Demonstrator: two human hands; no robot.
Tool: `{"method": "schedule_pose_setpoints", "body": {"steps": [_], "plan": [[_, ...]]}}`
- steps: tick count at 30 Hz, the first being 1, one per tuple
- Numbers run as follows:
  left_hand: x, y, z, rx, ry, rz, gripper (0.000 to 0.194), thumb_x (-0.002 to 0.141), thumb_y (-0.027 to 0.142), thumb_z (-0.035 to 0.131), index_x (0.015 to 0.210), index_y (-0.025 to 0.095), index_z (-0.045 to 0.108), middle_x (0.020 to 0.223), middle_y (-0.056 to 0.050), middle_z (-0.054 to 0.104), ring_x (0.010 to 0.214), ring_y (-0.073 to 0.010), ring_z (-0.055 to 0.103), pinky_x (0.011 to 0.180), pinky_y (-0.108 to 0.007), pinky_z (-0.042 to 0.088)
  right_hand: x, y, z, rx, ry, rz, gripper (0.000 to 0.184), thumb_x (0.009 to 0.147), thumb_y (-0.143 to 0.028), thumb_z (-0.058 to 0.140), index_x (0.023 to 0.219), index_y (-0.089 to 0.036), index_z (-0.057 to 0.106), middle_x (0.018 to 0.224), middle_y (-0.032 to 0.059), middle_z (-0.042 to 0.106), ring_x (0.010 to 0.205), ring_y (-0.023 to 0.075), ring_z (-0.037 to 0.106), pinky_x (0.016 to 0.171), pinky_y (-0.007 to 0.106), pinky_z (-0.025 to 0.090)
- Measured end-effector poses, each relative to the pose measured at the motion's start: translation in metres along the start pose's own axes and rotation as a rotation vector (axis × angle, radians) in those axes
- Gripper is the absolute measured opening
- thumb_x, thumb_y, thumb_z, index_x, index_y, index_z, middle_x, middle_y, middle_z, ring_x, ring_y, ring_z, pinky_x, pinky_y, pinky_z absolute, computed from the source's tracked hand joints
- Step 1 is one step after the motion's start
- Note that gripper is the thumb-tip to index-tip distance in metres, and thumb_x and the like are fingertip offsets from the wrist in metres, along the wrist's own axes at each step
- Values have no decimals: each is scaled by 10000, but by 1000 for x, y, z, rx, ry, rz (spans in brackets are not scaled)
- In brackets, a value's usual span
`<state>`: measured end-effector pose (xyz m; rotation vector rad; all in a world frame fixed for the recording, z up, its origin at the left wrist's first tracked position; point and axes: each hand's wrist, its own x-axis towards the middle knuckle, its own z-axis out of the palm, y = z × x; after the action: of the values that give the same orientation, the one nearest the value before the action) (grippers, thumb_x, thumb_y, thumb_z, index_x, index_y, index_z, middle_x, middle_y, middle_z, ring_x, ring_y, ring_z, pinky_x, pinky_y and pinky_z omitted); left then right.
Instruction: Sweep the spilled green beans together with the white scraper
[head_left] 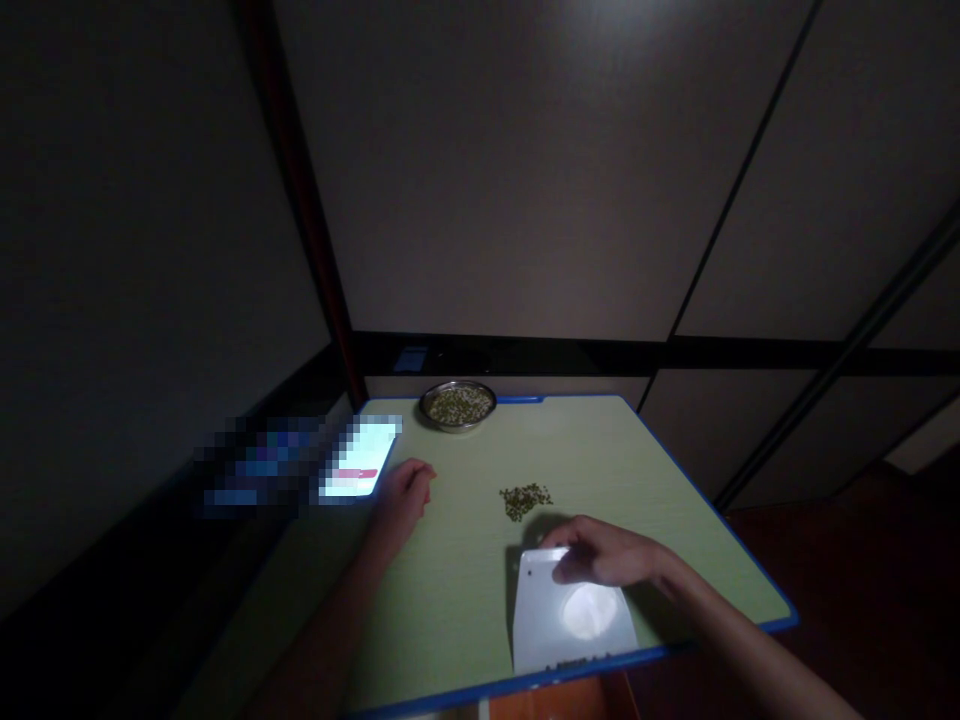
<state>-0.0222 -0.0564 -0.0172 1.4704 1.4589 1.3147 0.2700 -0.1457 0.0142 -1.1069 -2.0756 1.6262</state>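
Observation:
My right hand (600, 552) grips the far edge of a white tray-like piece (536, 620), thumb on its upper face and fingers beneath. A few small dark green beans (577, 662) lie along its near edge, by the table's front rim. Just beyond it, a loose patch of green beans (525, 500) is spread on the table. My left hand (409, 487) rests on the left of the table, fingers curled in; its palm is hidden. Behind both hands stands a round metal bowl (459, 425) with green beans inside.
The pale green table (465, 600) has a blue edge. A lit screen (364, 465), partly pixelated, is left of my left hand. Below the front edge shows an orange-brown surface (555, 700). Panelled doors (495, 200) rise behind the table.

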Motion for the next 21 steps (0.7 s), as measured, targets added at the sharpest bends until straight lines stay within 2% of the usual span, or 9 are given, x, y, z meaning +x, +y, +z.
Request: {"method": "schedule_pose_setpoints", "body": {"steps": [21], "plan": [[2, 1, -2, 21, -18, 4, 190, 703, 379, 483, 646, 201, 519, 437, 76, 439, 378, -103, 409, 389, -217, 322, -4, -9, 1, -14, 35, -1, 181, 753, -159, 601, 921, -145, 666, 776, -6, 598, 686, 101, 529, 622, 215, 404]]}}
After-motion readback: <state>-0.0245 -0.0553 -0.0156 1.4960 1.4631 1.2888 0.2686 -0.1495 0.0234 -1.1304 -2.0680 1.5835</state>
